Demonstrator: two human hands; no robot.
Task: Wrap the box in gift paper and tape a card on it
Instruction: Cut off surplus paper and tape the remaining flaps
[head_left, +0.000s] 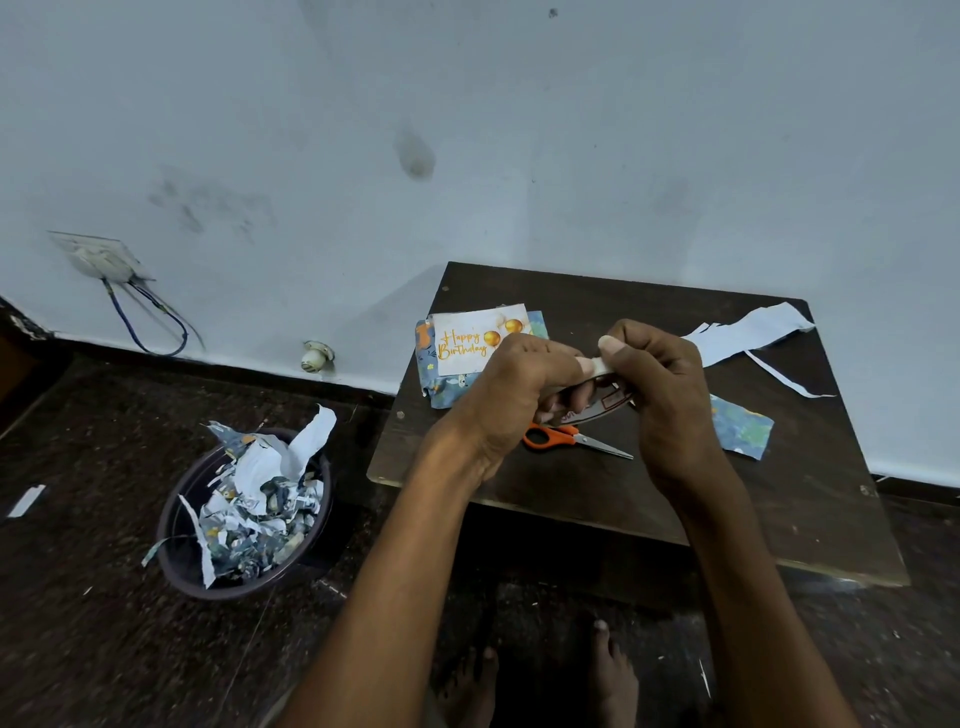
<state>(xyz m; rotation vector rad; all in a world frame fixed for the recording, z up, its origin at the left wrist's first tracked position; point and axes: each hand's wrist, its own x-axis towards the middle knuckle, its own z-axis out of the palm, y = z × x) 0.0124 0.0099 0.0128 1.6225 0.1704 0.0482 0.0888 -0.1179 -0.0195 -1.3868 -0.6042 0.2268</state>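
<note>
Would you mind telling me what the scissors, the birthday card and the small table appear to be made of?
Scissors: bright bare metal blades, and glossy orange handles, probably plastic. Birthday card: thin printed paper or card, white with gold lettering and balloons; it lies flat and looks fairly matte. Table: dark brown board, likely wood or laminate, with a paler raw edge along its near side and a dull sheen.

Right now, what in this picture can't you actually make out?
- Tape roll, head view: mostly covered by the left hand and right hand; its label is unreadable.
- Wrapped box: its top is hidden under the card.
- Scissors: part of the handles sits behind the left hand.
</note>
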